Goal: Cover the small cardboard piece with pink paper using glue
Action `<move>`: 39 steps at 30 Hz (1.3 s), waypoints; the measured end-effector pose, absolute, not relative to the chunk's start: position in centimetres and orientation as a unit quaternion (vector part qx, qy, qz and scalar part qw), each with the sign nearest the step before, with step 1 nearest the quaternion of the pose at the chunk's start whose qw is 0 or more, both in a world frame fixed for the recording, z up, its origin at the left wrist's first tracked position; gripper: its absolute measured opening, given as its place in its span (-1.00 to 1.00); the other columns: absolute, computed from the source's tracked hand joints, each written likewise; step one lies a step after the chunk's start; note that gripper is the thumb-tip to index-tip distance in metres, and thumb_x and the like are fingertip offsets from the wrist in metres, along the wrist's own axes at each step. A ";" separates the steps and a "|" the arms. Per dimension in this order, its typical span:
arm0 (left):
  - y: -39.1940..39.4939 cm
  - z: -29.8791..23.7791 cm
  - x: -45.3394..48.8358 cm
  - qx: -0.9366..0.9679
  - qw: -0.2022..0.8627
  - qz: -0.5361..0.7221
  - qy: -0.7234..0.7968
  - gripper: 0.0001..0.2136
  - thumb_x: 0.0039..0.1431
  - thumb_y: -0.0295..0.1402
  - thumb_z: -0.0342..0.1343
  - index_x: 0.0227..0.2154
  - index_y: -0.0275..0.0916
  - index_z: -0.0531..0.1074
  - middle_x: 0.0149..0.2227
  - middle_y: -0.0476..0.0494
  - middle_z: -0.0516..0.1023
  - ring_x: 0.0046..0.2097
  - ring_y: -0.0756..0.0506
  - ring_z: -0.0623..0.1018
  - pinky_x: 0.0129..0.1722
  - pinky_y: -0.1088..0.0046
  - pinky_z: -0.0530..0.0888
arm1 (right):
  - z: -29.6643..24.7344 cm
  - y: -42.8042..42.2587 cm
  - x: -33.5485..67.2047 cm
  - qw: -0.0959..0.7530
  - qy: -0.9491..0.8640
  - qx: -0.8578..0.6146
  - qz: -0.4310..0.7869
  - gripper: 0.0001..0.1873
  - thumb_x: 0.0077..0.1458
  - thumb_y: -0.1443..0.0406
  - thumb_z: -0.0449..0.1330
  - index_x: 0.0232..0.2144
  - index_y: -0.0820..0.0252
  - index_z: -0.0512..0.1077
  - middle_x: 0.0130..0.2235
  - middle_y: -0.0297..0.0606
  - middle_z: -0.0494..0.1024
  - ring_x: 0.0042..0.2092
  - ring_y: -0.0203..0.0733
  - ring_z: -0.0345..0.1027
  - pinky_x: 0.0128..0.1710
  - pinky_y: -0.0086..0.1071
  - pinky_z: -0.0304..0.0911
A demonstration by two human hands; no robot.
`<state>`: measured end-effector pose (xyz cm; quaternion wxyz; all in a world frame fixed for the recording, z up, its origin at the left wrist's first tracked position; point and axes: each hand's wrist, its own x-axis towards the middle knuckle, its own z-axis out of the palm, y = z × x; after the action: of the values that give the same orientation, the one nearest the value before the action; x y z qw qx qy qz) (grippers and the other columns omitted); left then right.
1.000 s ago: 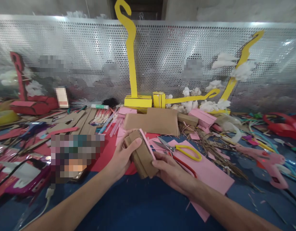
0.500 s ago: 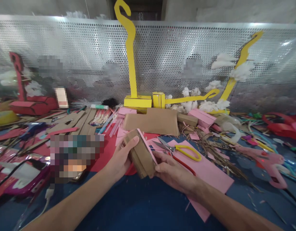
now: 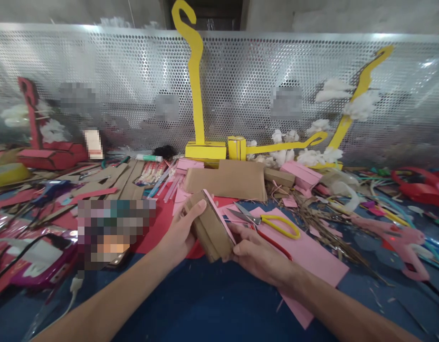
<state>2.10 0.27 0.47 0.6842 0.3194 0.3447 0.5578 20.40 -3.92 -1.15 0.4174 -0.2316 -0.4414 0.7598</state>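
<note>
Shifted since the earlier frame: thumb of the right hand [image 3: 257, 252], off the brown face of the cardboard box [image 3: 210, 229] to its edge. Counter [image 3: 191, 304], blue. Sheet of pink card [image 3: 314, 270], flat, right of the box. Left hand [image 3: 183, 229], clamped round the box's far left end; right, clamped at its near right end. Box, over the counter, between both hands; long axis slanting far left to near right. Pink layer [image 3: 218, 213], along its right side.

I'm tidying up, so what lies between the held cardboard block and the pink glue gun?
From the cardboard block to the glue gun, the head view shows the right hand, scissors, a pink sheet and thin brown scraps.
</note>
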 end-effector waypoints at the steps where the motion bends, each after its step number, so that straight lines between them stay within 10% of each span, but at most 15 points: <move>1: 0.3 0.5 2.1 0.314 0.685 0.559 0.345 -0.56 0.00 -0.17 0.43 -0.06 -0.23 0.57 -0.06 -0.21 0.64 -0.12 -0.16 0.60 -0.10 0.32 0.54 | -1.0 -4.0 20.4 0.416 -0.441 -0.233 0.761 -0.47 -0.14 0.45 0.21 -0.04 0.17 0.51 -0.08 -0.24 0.57 -0.20 -0.26 0.41 -0.15 -0.37 0.31; 8: 0.5 1.1 1.8 0.350 0.670 0.570 0.321 -0.58 -0.01 -0.19 0.44 -0.10 -0.24 0.58 -0.06 -0.22 0.65 -0.06 -0.20 0.60 -0.09 0.35 0.54 | -2.0 -3.9 20.2 0.462 -0.418 -0.247 0.742 -0.50 -0.10 0.43 0.19 -0.04 0.10 0.52 -0.02 -0.21 0.55 -0.05 -0.11 0.41 -0.04 -0.19 0.33; 13: 0.6 0.7 1.8 0.336 0.667 0.566 0.348 -0.57 -0.05 -0.21 0.47 -0.12 -0.23 0.56 -0.17 -0.18 0.67 -0.18 -0.16 0.62 -0.17 0.37 0.54 | -2.4 -3.1 20.7 0.610 -0.414 -0.296 0.607 -0.96 0.15 0.28 0.29 -0.31 0.06 0.57 -0.19 -0.30 0.56 -0.13 -0.19 0.38 -0.04 -0.27 0.28; 26: -0.2 0.6 2.3 0.386 0.689 0.509 0.342 -0.59 -0.08 -0.31 0.49 -0.16 -0.20 0.50 -0.25 -0.14 0.59 -0.21 -0.14 0.59 -0.19 0.36 0.51 | -2.6 -3.3 21.1 0.582 -0.524 -0.345 0.517 -0.74 0.22 0.11 0.30 -0.41 0.12 0.42 -0.39 -0.39 0.39 -0.33 -0.27 0.24 -0.24 -0.37 0.21; 33: -0.2 0.3 1.9 0.444 0.675 0.506 0.300 -0.66 0.00 -0.31 0.43 -0.15 -0.14 0.52 -0.20 -0.10 0.59 -0.17 -0.12 0.57 -0.17 0.38 0.50 | -1.2 -4.4 20.6 0.431 -0.621 -0.324 0.569 -0.42 0.19 0.16 0.34 0.20 0.04 0.28 0.10 -0.16 0.46 0.10 -0.07 0.37 0.15 -0.16 0.28; 39: -0.2 0.6 1.8 0.531 0.594 0.511 0.323 -0.52 -0.12 -0.39 0.47 -0.08 -0.12 0.50 -0.23 -0.06 0.55 -0.21 -0.10 0.51 -0.23 0.43 0.46 | -1.2 -5.0 20.5 0.409 -0.657 -0.356 0.524 -0.38 0.16 0.26 0.36 0.23 0.04 0.30 0.10 -0.16 0.52 0.08 0.00 0.43 0.11 -0.12 0.33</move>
<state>1.75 -0.23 0.60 0.5942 0.5309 0.3232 0.5105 20.49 -5.00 -1.18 0.4086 -0.3561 -0.6569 0.5241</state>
